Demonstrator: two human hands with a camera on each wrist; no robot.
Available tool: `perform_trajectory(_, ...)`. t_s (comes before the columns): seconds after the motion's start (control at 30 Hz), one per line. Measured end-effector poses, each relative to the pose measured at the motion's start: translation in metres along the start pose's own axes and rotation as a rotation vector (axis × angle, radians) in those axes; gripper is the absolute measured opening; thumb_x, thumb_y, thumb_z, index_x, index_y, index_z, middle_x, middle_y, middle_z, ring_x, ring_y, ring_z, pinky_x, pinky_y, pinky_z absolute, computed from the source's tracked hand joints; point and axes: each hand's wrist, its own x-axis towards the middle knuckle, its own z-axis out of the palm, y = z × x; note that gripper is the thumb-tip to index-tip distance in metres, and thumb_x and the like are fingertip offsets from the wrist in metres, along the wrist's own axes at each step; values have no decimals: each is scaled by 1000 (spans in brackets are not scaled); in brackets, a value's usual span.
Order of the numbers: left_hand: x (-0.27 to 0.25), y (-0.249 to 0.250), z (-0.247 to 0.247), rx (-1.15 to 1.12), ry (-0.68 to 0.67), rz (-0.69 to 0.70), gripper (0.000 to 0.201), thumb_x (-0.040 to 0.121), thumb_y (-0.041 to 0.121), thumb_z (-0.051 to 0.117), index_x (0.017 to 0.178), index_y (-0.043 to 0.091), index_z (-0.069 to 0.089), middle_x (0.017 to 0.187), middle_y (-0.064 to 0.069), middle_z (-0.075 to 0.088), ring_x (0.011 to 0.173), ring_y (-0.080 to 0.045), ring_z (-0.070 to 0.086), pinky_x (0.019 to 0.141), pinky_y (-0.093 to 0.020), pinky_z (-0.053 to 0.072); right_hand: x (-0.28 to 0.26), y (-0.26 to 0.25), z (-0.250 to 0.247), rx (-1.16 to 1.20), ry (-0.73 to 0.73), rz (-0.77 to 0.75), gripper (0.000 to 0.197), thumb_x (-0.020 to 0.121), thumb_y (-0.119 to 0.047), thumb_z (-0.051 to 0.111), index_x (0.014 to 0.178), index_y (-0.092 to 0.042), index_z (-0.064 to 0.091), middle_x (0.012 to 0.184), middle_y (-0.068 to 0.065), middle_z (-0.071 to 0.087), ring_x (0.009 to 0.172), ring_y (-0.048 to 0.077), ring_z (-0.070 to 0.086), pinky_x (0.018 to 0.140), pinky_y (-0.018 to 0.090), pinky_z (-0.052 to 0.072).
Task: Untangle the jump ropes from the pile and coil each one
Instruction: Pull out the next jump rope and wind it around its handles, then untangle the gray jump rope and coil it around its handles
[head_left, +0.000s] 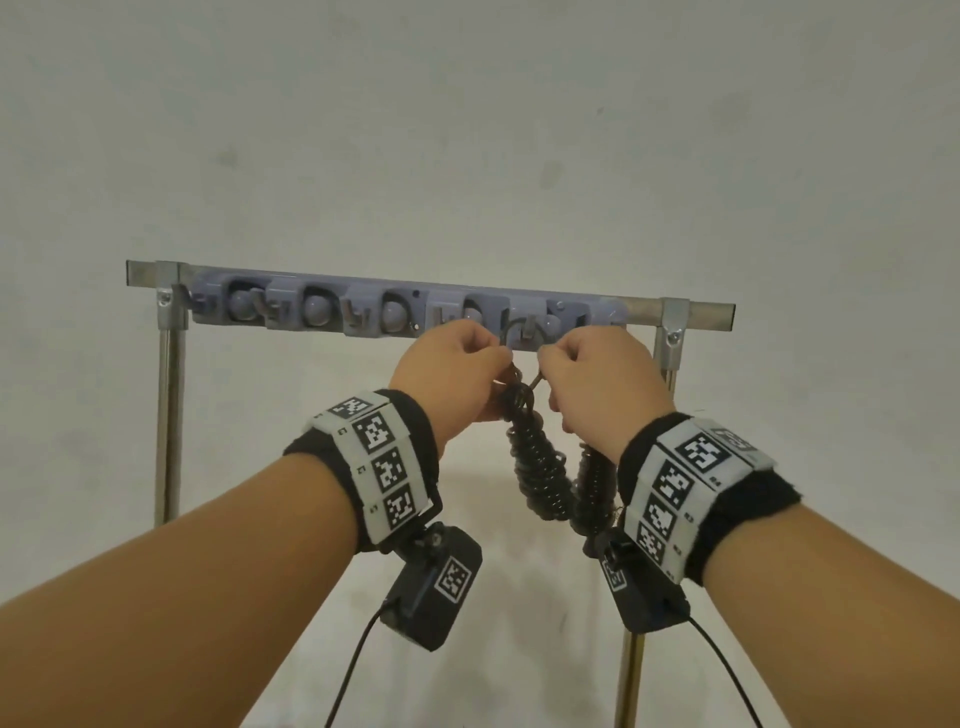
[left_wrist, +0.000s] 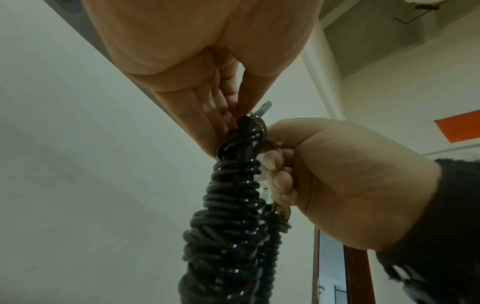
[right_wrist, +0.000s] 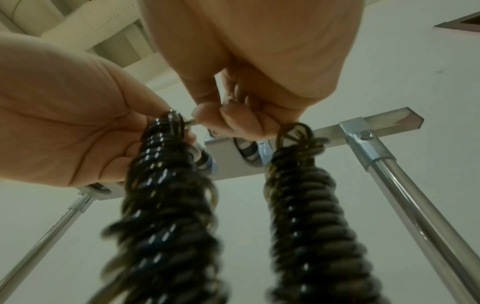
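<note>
A black coiled jump rope (head_left: 537, 467) hangs in a U between my two raised hands, just below the grey-blue hook strip (head_left: 363, 312). My left hand (head_left: 501, 364) pinches the top of the left strand (left_wrist: 241, 131) between thumb and fingers. My right hand (head_left: 545, 366) is curled round the other end; the right strand (right_wrist: 306, 205) hangs from under its fingers (right_wrist: 233, 121). A small metal piece (right_wrist: 189, 122) sits between the two hands at the left strand's top (right_wrist: 168, 131). A dark loop (head_left: 511, 332) lies at a hook just above my hands.
The hook strip is mounted on a metal rack bar (head_left: 691, 312) with upright legs (head_left: 169, 415) at each side. Several hooks and round knobs (head_left: 317, 309) run along the strip. A plain pale wall stands behind the rack.
</note>
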Motion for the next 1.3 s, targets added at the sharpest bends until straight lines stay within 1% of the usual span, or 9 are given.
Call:
perform_trajectory(0.27,-6,-15,-3,175,-32,34,3,98,23,65,100,22,68,98,-5,76,95,-29,75,90,-52,62,-11,0,6,-69,-158,-39,38,104,-36,45,87,-10,67,78,10,70,70,27,68,75,46,60)
perform_trajectory(0.4,-26,-34,-12,124,-8,-38,17,102,40,62,111,27,63,106,3,72,98,-18,75,88,-43,64,-41,0,-3,-41,-262,-29,34,103,-40,49,86,-16,68,75,4,71,67,25,70,69,42,62)
perform_trajectory(0.5,-58,-68,-28,188,-62,-153,22,103,43,61,111,23,65,108,2,72,93,-17,76,88,-46,64,-77,9,0,-17,-377,20,34,103,-41,52,88,-16,69,71,1,71,64,25,71,64,42,63)
perform_trajectory(0.67,-139,-156,-36,391,-395,-315,12,101,28,65,97,19,72,95,3,79,80,-12,79,85,-44,66,-147,42,33,-68,-474,24,33,101,-44,53,83,-22,70,66,-6,70,57,10,67,59,26,54)
perform_trajectory(0.8,-211,-230,-23,653,-749,-327,11,100,34,64,90,35,68,83,14,78,72,-1,73,73,-34,61,-217,84,83,-68,-681,127,28,98,-44,56,82,-27,70,66,-13,70,56,5,68,59,26,53)
perform_trajectory(0.87,-246,-266,-14,763,-917,-344,12,100,41,62,89,39,65,79,18,76,73,-1,70,69,-29,55,-255,108,114,-109,-792,155,27,99,-43,56,82,-26,69,66,-8,71,55,5,67,61,27,52)
perform_trajectory(1.03,-323,-350,5,887,-1253,-363,7,103,45,56,97,43,59,97,17,66,86,-7,61,73,-29,46,-350,166,184,-268,-1097,201,35,102,-39,50,88,-15,71,78,1,73,72,18,67,63,32,50)
perform_trajectory(1.17,-361,-407,21,934,-1440,-426,18,106,42,53,116,33,65,100,15,60,84,-8,56,73,-30,46,-408,210,225,-309,-1319,240,34,103,-39,51,101,-14,74,94,3,73,88,22,65,74,34,51)
perform_trajectory(1.3,-381,-459,26,980,-1534,-483,27,107,38,50,127,30,66,123,4,70,109,-20,65,97,-40,56,-447,247,262,-332,-1441,279,25,104,-38,51,102,-20,67,77,-8,60,68,10,55,54,24,39)
